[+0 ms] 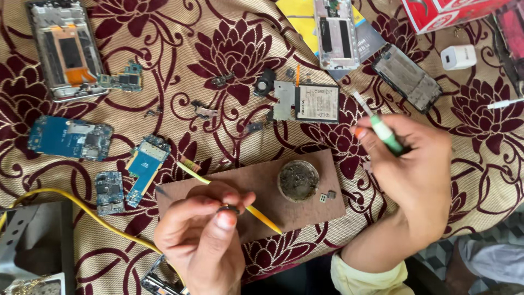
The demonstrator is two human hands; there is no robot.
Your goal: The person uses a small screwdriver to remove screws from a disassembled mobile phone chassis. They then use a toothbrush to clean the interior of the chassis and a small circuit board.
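Note:
My left hand (199, 240) is at the bottom centre, its fingertips pinched on a small dark metal part (228, 208) above a brown board (305, 210). A yellow toothbrush (256, 213) lies across the board just under that hand. My right hand (415, 166) is at the right, holding a thin green and white tube (382, 128) with its tip pointing up and left. A round tin of dark paste (298, 180) sits on the board between the hands, with two tiny chips (326, 196) beside it.
On the maroon flowered cloth (218, 49) lie a phone frame (65, 49), blue circuit boards (70, 137), a battery with metal plate (308, 102), another frame (335, 33), a dark phone back (406, 77), a white charger (457, 57), a red box (442, 12) and a yellow cable (82, 207).

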